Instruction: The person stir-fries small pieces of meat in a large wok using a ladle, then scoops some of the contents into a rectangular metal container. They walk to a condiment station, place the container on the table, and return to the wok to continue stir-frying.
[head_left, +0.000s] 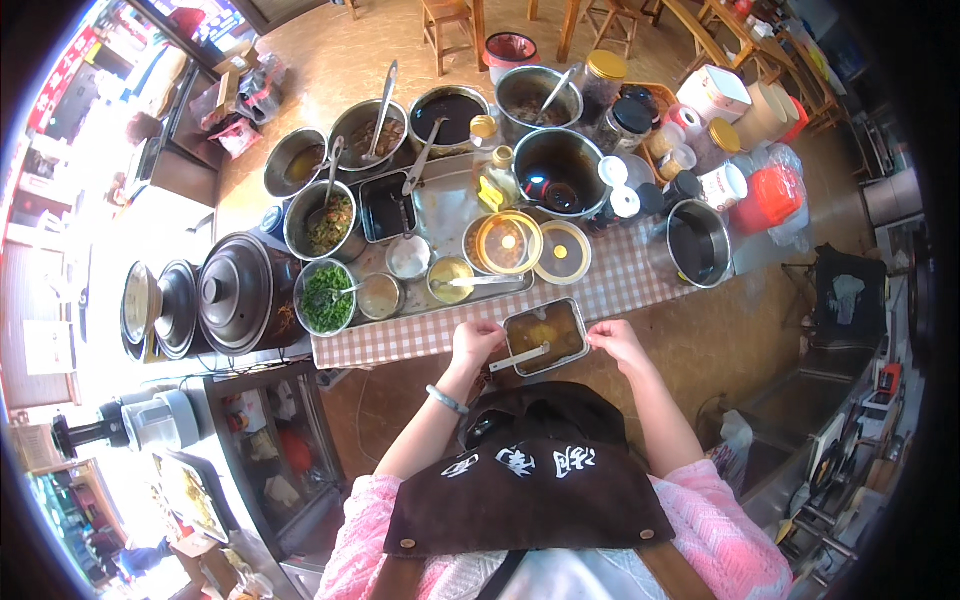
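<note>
A rectangular metal tray (583, 351) of brownish liquid with a yellowish patch is in front of my chest, at the near edge of the table. My left hand (474, 343) pinches its left rim between thumb and fingers. At the opposite rim, my right hand (616, 342) grips in the same way. A light-handled spoon (519, 358) lies across the tray's near left corner, its tip in the liquid. Just beyond the tray are a round lid (564, 253) and a stack topped by a yellow-rimmed lid (512, 241). I cannot tell whether the tray rests on anything.
A checked cloth (420, 336) covers the table. Along it stand a bowl of chopped greens (327, 298), a pot of chopped vegetables (328, 225), a dark-liquid pot (559, 169), and a tall steel pot (697, 244). Lidded dark pots (247, 292) stand left, a folding chair (847, 300) right.
</note>
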